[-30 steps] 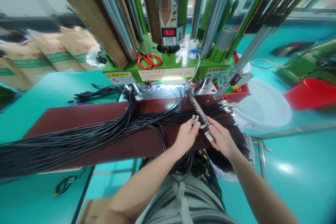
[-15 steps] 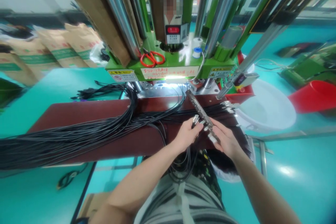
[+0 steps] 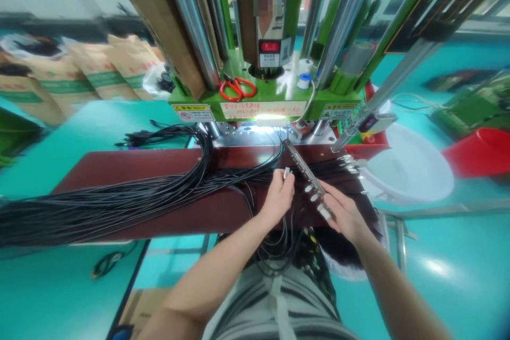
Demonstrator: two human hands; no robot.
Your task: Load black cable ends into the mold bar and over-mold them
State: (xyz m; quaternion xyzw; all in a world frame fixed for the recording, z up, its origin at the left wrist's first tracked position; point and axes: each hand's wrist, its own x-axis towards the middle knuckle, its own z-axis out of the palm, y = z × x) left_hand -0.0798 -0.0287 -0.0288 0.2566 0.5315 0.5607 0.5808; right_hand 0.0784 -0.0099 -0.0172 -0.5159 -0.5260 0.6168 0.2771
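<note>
My right hand point(image 3: 341, 211) grips the near end of a long metal bar point(image 3: 305, 170), which slants away toward the machine. Several silver connectors point(image 3: 314, 196) stick out along the bar's left side near that hand. Left of the bar, my left hand point(image 3: 280, 194) is closed on a small silver connector point(image 3: 287, 172), apart from the bar. Thin black cables point(image 3: 285, 231) hang below, between my hands. A thick bundle of black cables point(image 3: 131, 199) lies across the dark red table point(image 3: 171, 223). Connector ends point(image 3: 350, 163) lie at its right.
A green machine point(image 3: 255, 96) stands behind the table, with red-handled scissors point(image 3: 238, 89) and a blue and white spool point(image 3: 305, 81) on it. To the right are a white tub point(image 3: 410, 170) and a red bucket point(image 3: 478, 151). A person is partly visible behind the machine.
My left hand has moved left, away from the bar, with a small connector in its fingers. The right hand still holds the bar in nearly the same place. The camera view has shifted slightly.
</note>
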